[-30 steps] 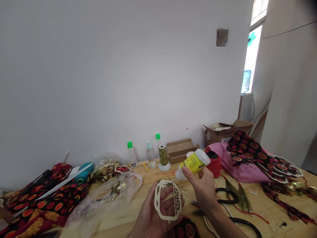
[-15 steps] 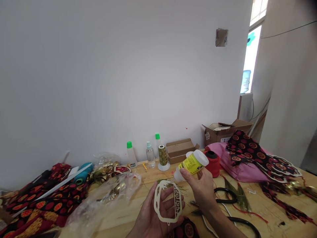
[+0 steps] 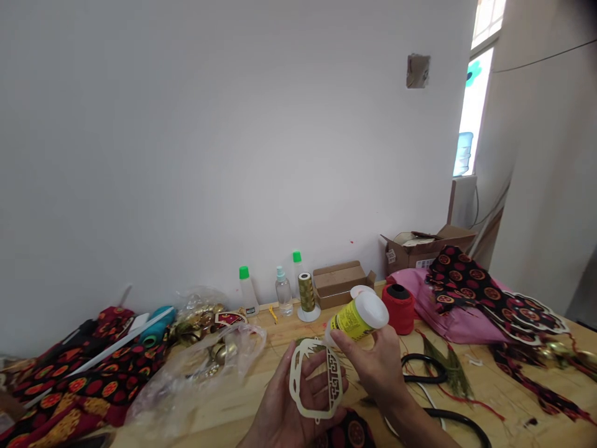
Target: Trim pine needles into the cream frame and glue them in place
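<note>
My left hand (image 3: pixel 278 398), palm up with its fingers curled behind it, supports a pale cut-out ornament frame (image 3: pixel 303 410) with a fretwork strip on its right side and leaf shapes at the top. Above it, my right hand (image 3: pixel 380 364) grips a glue bottle (image 3: pixel 357 318) with a yellow label, tilted so its white base faces up and right. The bottle's nozzle end points down towards the frame's upper edge; the tip is hidden, so I cannot tell whether it touches. Black scissor handles (image 3: pixel 424 368) lie beside my right wrist, and patterned dark fabric (image 3: pixel 352 430) lies below the frame.
Along the wall stand green-capped bottles (image 3: pixel 248 291), a clear pump bottle (image 3: pixel 283 292), an olive thread spool (image 3: pixel 306 292) and an open cardboard box (image 3: pixel 342 287). A red thread cone (image 3: pixel 398 310) sits to the right. Plastic bags (image 3: pixel 200 379) and patterned cloth (image 3: pixel 88 379) cover the left.
My right hand has tipped the glue bottle more steeply, with its base turned further towards me and slightly lower. My left hand and the frame have barely moved.
</note>
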Demonstrator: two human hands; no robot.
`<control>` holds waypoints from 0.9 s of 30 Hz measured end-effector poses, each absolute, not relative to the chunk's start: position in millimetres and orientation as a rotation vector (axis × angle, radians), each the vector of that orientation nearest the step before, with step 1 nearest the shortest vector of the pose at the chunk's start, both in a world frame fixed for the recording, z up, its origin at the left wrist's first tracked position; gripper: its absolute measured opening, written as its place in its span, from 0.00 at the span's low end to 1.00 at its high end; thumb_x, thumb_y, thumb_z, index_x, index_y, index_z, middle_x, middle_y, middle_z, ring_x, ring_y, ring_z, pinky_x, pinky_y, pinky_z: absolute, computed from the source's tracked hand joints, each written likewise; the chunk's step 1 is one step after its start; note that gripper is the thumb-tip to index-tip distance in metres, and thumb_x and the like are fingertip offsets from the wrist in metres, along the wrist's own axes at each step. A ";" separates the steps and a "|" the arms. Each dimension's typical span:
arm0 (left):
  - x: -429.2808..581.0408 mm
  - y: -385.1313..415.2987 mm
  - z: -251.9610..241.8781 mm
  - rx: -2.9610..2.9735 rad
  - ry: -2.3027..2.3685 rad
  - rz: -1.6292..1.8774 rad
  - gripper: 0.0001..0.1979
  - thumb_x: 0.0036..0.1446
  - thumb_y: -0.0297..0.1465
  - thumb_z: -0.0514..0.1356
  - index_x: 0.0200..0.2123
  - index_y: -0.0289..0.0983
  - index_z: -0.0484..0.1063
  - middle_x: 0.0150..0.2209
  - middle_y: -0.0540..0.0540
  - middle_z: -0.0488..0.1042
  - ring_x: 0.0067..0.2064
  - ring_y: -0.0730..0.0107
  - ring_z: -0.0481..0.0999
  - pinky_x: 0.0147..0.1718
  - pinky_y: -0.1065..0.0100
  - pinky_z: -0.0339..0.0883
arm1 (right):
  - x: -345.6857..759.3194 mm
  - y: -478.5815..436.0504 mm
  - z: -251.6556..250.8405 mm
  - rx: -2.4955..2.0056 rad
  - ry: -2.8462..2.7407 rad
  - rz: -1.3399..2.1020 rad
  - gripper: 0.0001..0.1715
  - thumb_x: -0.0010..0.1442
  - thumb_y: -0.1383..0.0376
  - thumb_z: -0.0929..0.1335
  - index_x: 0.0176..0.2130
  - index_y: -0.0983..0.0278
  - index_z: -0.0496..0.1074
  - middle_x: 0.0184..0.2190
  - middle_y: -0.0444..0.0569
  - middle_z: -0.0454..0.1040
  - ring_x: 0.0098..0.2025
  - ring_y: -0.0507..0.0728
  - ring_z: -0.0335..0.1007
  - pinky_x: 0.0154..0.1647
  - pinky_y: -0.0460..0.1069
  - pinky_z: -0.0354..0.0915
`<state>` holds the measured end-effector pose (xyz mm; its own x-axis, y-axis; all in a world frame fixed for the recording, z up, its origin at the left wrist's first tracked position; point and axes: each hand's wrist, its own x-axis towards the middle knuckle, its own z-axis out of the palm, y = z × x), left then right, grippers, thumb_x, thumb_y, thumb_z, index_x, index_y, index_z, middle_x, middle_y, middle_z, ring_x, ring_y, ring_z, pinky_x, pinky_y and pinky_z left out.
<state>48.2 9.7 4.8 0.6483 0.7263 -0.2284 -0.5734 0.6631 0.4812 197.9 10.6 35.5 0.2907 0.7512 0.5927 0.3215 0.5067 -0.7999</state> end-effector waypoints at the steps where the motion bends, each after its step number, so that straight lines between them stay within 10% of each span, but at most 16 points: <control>1: 48.2 9.7 4.9 0.389 0.422 0.762 0.27 0.52 0.45 0.49 0.47 0.31 0.64 0.32 0.39 0.76 0.36 0.58 0.74 0.36 0.57 0.63 | 197.7 10.4 35.4 -1.057 -1.304 0.360 0.14 0.46 0.58 0.69 0.30 0.67 0.69 0.25 0.50 0.75 0.27 0.59 0.71 0.29 0.51 0.67; 27: 48.8 9.7 8.9 0.421 0.448 0.763 0.25 0.52 0.45 0.49 0.45 0.31 0.65 0.35 0.36 0.76 0.39 0.55 0.74 0.36 0.58 0.63 | 199.3 10.0 37.4 -1.013 -1.293 0.311 0.12 0.46 0.60 0.69 0.32 0.65 0.69 0.27 0.49 0.75 0.29 0.59 0.71 0.33 0.52 0.67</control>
<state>48.8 9.7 8.9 0.6388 0.7336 -0.2319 -0.5597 0.6499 0.5142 199.3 10.0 37.4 0.3031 0.7013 0.6452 0.3311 0.5574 -0.7614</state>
